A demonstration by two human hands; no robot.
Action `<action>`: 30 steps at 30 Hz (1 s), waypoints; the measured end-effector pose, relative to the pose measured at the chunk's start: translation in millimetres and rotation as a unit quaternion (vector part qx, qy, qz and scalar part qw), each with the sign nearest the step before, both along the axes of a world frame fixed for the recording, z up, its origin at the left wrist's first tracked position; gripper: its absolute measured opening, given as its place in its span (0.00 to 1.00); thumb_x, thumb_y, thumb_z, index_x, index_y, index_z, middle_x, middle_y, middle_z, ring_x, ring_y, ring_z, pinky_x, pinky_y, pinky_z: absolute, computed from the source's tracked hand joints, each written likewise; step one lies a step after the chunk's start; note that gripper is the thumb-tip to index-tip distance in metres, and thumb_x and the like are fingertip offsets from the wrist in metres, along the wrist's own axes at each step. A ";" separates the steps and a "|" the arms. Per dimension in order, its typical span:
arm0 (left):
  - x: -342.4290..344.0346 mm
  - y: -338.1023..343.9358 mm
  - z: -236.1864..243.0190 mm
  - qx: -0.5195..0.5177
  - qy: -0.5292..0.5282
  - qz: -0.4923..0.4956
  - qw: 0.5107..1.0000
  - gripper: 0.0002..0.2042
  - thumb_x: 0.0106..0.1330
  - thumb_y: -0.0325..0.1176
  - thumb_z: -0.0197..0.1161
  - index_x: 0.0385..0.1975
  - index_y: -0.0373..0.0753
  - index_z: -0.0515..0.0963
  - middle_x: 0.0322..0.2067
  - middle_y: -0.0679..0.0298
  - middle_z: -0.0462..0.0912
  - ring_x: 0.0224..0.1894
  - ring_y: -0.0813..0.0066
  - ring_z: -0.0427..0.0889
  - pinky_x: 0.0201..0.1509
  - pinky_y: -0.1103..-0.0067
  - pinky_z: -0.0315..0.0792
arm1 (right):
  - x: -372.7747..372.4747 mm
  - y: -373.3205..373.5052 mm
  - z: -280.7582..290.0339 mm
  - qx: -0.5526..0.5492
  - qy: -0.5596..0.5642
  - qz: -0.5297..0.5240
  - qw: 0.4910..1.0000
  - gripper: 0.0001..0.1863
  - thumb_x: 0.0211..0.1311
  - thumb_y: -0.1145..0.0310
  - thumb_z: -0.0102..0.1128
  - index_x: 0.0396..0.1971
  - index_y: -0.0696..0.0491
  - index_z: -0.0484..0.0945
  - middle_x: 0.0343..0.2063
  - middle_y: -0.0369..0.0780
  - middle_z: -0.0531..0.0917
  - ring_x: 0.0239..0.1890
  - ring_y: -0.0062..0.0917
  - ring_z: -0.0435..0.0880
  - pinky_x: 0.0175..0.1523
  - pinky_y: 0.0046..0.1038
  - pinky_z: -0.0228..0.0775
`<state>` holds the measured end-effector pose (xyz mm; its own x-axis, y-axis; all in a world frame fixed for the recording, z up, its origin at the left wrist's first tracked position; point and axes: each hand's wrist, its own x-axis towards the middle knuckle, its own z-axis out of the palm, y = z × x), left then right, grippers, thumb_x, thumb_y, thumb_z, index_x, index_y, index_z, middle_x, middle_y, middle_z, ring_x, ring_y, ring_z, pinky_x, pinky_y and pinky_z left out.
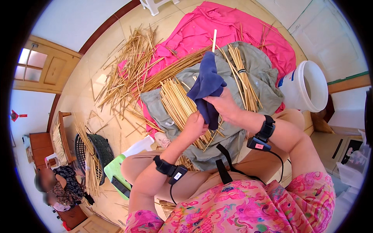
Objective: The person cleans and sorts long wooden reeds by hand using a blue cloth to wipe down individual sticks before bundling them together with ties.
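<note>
A dark blue cloth (208, 77) is wrapped around a pale stick (214, 40), whose upper end sticks out above it. My right hand (226, 105) is closed on the cloth around its middle. Lower and to the left, my left hand (196, 125) is closed at the cloth's lower part; whether it also grips the stick inside is hidden. Beneath both hands, a bundle of trimmed sticks (176, 99) lies on a grey cloth (268, 73). A second bundle (243, 77), tied with a dark band, lies to the right of the blue cloth.
Loose stalks (130, 66) are heaped at the far left, partly over a pink sheet (233, 19). To the right stands a white bucket (299, 87). On the left are a dark basket (103, 151) holding stalks, a green stool (116, 171) and another person (66, 184).
</note>
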<state>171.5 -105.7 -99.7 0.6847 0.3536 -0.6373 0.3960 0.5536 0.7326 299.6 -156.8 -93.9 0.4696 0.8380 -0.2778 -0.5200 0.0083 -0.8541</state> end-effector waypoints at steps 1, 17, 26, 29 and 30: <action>-5.0 -1.0 -7.4 0.070 -0.013 -0.004 0.997 0.16 0.68 0.38 0.38 0.19 0.39 0.63 0.12 0.70 0.58 0.12 0.81 0.57 0.14 0.82 0.53 | 3.2 4.6 5.2 -0.018 -0.067 -0.015 0.997 0.14 0.52 0.75 0.59 0.40 0.55 0.74 0.36 0.34 0.77 0.38 0.21 0.75 0.46 0.24 0.67; -9.2 5.9 -20.4 0.553 -0.021 -0.071 0.830 0.05 0.55 0.28 0.53 0.29 0.34 0.71 0.22 0.47 0.75 0.27 0.45 0.75 0.29 0.63 0.68 | -8.5 -1.0 -2.3 -0.014 -0.064 -0.005 0.998 0.12 0.50 0.78 0.59 0.37 0.56 0.75 0.34 0.35 0.79 0.38 0.18 0.76 0.44 0.24 0.68; -12.7 74.7 18.1 0.357 0.008 0.123 0.926 0.12 0.66 0.38 0.49 0.36 0.35 0.74 0.19 0.67 0.72 0.21 0.83 0.70 0.23 0.85 0.64 | 13.7 4.1 11.8 -0.079 0.090 0.147 0.982 0.12 0.47 0.78 0.60 0.35 0.56 0.77 0.32 0.37 0.80 0.35 0.22 0.79 0.41 0.23 0.72; -8.5 87.3 36.5 0.129 -0.074 0.206 0.967 0.15 0.67 0.41 0.47 0.41 0.37 0.75 0.19 0.75 0.69 0.21 0.89 0.66 0.22 0.90 0.60 | 3.5 -5.6 14.5 -0.047 0.146 0.239 0.959 0.19 0.48 0.78 0.57 0.44 0.57 0.72 0.37 0.40 0.79 0.38 0.25 0.79 0.45 0.27 0.72; -9.8 89.7 37.5 0.114 -0.101 0.196 0.969 0.15 0.67 0.41 0.48 0.42 0.38 0.75 0.19 0.75 0.69 0.21 0.89 0.65 0.21 0.90 0.59 | -0.3 -7.1 19.2 -0.033 0.160 0.257 0.952 0.20 0.48 0.78 0.57 0.45 0.57 0.71 0.38 0.41 0.78 0.39 0.26 0.79 0.46 0.28 0.72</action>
<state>161.7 -16.0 -62.2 0.5725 0.7266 -0.3798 0.0246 0.4479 0.8938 299.3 -163.8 -74.6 -0.1165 0.9098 -0.3984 -0.6746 -0.3668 -0.6406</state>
